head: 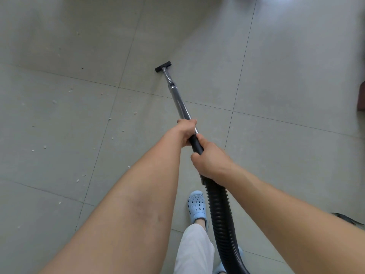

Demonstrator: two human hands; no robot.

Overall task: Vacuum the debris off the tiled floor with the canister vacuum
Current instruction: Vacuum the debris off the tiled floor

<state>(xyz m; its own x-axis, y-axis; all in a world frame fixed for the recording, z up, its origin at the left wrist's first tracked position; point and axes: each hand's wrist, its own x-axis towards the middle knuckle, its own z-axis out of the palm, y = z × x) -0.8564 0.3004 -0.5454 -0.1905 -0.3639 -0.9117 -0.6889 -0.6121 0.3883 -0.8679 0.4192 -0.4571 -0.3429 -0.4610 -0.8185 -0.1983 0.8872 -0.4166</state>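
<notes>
Debris [44,146]: small pale flakes scattered over the grey tiled floor [286,80] from my 9 o'clock to my 7 o'clock, well apart from the nozzle; one dark speck [82,68] lies alone toward 10 o'clock.

My left hand [185,132]: reaches forward at centre, fingers curled tight round the lower end of the metal wand [180,104], just above the point where it meets the black handle. The fingers are pressed together; their tips are hidden on the far side of the tube.

Wand: a shiny telescopic tube running from my hands toward 12 o'clock, tilted down to the floor, with a narrower upper section. Its end carries the black floor nozzle [163,66], a short crossbar that rests on a tile just beyond a grout line.

My right hand [210,161]: nearer to me, wraps the black handle [196,144] from above, thumb along the left side, fingers curled under and out of sight. The two hands sit close together on the same shaft, nearly touching.

Ribbed black hose [221,212]: leaves the handle under my right wrist and drops toward 6 o'clock, passing just right of my foot in a pale blue perforated clog [197,205] and my white trouser leg [194,252].

A dark brown object [361,95], cut by the frame, stands at 3 o'clock.
</notes>
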